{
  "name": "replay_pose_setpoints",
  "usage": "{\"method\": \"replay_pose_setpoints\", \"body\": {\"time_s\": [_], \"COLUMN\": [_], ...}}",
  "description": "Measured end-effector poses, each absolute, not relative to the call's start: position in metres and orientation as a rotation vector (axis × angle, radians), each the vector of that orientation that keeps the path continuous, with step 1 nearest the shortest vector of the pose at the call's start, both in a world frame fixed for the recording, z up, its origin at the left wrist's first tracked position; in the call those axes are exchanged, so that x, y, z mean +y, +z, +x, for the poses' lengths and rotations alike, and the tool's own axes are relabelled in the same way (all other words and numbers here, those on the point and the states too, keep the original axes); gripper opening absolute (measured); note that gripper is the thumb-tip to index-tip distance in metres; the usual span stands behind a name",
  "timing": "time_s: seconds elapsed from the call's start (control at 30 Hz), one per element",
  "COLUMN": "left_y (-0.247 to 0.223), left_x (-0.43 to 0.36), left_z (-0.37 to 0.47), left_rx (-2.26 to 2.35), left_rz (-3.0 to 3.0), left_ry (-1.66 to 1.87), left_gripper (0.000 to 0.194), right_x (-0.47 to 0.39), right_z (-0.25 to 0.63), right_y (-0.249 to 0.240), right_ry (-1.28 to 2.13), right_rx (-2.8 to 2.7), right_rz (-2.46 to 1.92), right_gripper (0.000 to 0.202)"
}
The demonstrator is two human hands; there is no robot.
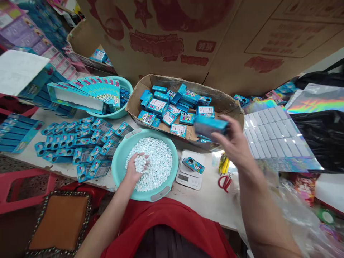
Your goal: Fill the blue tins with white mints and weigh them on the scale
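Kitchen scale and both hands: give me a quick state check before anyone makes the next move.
1. Left hand loaded, inside the basin: ok, white pellets sit in the cupped palm.
2. Right hand holding a blue box: ok, raised over the cardboard tray.
3. Printing on that held box readable: cannot tell, it is blurred.
4. Scale unloaded: not ok, a small box lies on it.
5. Scale display reading: cannot tell, digits too small.
6. Scissors off the scale: ok, they lie apart from it.
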State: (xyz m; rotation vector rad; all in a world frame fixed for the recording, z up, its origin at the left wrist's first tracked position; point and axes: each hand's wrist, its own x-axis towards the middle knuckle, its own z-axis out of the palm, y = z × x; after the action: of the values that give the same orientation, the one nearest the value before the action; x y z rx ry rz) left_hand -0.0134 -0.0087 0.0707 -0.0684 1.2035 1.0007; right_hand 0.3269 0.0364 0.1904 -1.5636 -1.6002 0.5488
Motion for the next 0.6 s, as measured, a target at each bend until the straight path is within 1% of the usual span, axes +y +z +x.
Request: {"method": "replay_pose_setpoints", "body": {"time_s": [0.03,0.1,0.2,0.3,0.37,0.47,0.6], "left_y": [0.069,0.066,0.065,0.071,0.084,0.115,0.149], "left_x": [-0.008,-0.008,-0.008,-0.007,-0.007,-0.005,-0.003], "left_z": [-0.012,-0.009,-0.008,-0.01,-0.013,-0.012,0.004], "left_rx": [1.18,1.101,1.074,1.123,1.129,1.082,1.019], "left_rz": [-0.121,-0.147,-0.133,-0.157,-0.126,-0.013,0.198], "left_ry": [0.982,1.003,1.049,1.004,1.01,1.097,1.336], "left_gripper": [0.014,0.01,0.013,0.011,0.012,0.015,0.022], "right_x": [0.029,0.019,0.01,0.001,-0.005,-0.014,-0.022], "right_z": [0.311,0.28,0.241,0.212,0.2,0.186,0.17], "right_y": [0.192,0.19,0.174,0.151,0.137,0.124,0.117], "right_ry": [0.689,0.898,1.048,1.195,1.191,1.069,0.979], "right_rx": [-1.638,-1.615,-1.478,-1.366,-1.372,-1.532,-1.753], "right_rz": [-1.513,-1.419,-1.368,-1.413,-1.471,-1.472,-1.378], "right_gripper": [0.056,0.056,0.049,0.044,0.043,0.037,0.03]}}
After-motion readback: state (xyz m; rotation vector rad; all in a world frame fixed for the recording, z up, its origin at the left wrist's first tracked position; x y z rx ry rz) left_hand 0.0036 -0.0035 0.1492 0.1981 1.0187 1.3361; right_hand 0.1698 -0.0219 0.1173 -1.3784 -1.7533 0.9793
